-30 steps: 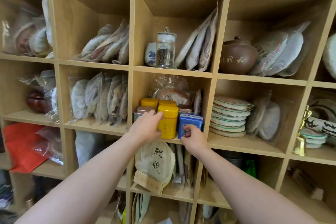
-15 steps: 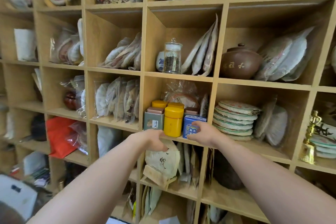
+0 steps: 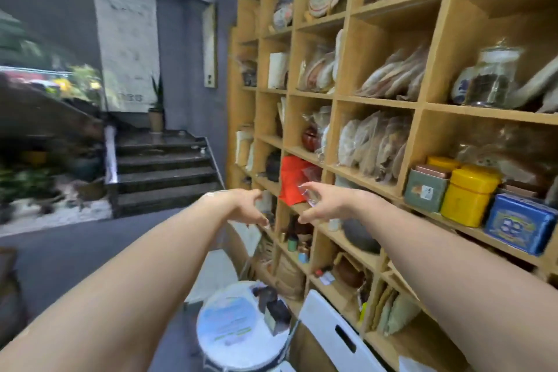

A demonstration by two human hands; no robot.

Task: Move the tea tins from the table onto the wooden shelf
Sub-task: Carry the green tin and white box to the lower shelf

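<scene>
**Standing tins, empty hands**

Sitting in one cubby of the wooden shelf (image 3: 374, 101) at 3 o'clock are the green tin (image 3: 425, 190), yellow tin (image 3: 467, 197) and blue tin (image 3: 520, 224), bagged tea cakes (image 3: 373, 146) beside them. Left hand (image 3: 246, 210) and right hand (image 3: 324, 205) hang loosely curled, grasping nothing. Stone stairs (image 3: 164, 169) rise at 10 o'clock.

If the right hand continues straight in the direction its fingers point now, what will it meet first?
Most likely the left hand. The right hand is open, with its fingers aimed leftward at it across a small gap. Depth is unclear, so it may instead pass it; the way beyond looks free.
</scene>
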